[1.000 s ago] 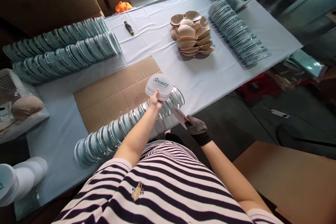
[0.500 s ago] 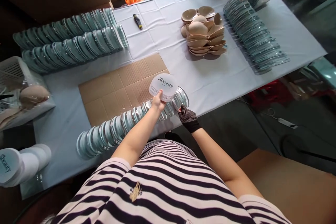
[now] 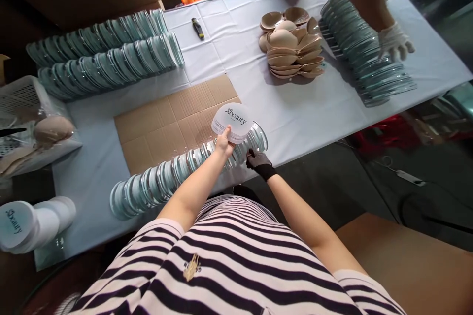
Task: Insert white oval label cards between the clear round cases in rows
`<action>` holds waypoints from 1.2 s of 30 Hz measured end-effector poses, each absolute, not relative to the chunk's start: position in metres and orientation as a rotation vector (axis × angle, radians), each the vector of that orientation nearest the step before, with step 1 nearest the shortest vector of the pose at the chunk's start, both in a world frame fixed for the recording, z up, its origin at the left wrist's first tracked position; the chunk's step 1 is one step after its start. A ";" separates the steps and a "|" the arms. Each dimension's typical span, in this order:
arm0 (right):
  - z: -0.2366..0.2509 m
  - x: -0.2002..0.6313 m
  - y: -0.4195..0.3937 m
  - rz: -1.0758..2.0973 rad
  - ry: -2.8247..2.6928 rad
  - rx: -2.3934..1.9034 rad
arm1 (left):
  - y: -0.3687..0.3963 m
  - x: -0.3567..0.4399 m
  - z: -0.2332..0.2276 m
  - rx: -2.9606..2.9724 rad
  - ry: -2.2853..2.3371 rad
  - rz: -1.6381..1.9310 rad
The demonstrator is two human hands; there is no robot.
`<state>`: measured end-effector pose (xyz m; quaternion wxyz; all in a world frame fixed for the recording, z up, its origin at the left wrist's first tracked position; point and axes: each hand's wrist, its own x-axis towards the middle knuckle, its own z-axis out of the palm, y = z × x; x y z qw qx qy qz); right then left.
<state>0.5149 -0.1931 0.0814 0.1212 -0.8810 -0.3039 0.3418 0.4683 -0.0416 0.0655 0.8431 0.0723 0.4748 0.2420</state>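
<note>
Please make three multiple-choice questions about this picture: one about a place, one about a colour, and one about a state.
1. Where does the cardboard sheet lie?
A. on the table, between the rows of clear cases
B. on the floor
C. on the basket

2. What colour is the glove on the right hand?
A. white
B. black
C. orange

3. What is the left hand doing?
A. resting flat on the table
B. holding a stack of printed cards
C. hanging open in the air

Answers: 1 A, it lies flat on the table cloth; 2 B, the glove is dark with dots; 3 B, the fingers grip the stack's edge.
</note>
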 end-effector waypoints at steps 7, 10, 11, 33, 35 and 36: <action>0.111 0.542 -0.183 0.974 -0.795 -2.470 | -0.045 0.475 0.068 0.184 1.022 0.576; 0.123 0.560 -0.171 0.609 -0.651 -2.503 | -0.050 0.466 0.073 0.247 0.965 0.566; 0.127 0.562 -0.167 0.542 -0.636 -2.487 | -0.052 0.460 0.075 0.279 0.930 0.558; 0.137 0.434 -0.269 0.610 -0.972 -2.915 | -0.011 0.421 0.072 0.114 1.034 0.467; 0.127 0.426 -0.257 0.686 -0.968 -2.965 | -0.012 0.421 0.069 0.113 1.020 0.449; 0.122 0.426 -0.246 0.730 -0.955 -2.990 | -0.012 0.421 0.068 0.116 1.011 0.443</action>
